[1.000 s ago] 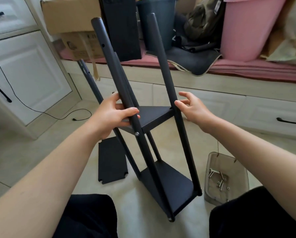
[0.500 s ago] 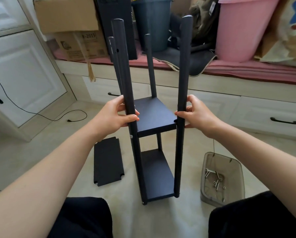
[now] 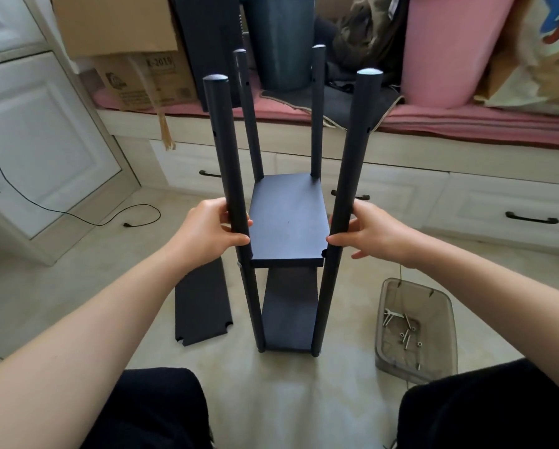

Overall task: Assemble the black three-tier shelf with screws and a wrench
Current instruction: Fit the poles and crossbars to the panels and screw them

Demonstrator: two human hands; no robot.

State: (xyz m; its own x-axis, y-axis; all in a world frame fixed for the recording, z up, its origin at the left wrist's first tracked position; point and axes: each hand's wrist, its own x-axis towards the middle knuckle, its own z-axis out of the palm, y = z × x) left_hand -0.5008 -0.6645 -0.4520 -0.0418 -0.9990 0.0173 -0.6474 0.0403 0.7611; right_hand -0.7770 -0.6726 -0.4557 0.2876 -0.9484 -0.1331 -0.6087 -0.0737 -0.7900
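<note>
The shelf frame (image 3: pixel 287 222) stands upright at my twelve o'clock, posts vertical; my left hand (image 3: pixel 206 231) grips the near-left post, my right hand (image 3: pixel 368 233) pinches the near-right one. The loose third board (image 3: pixel 202 303) lies at eight o'clock (nearer my left), long axis pointing away

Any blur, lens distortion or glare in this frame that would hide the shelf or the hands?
Head view: sharp centrally; both hands, left and right, and the shelf frame read clearly. Wide-angle bending bows the cabinet and splays the posts. Soft daylight, faint shadows, only slight sheen on post caps. The screws in the tray are small.
</note>
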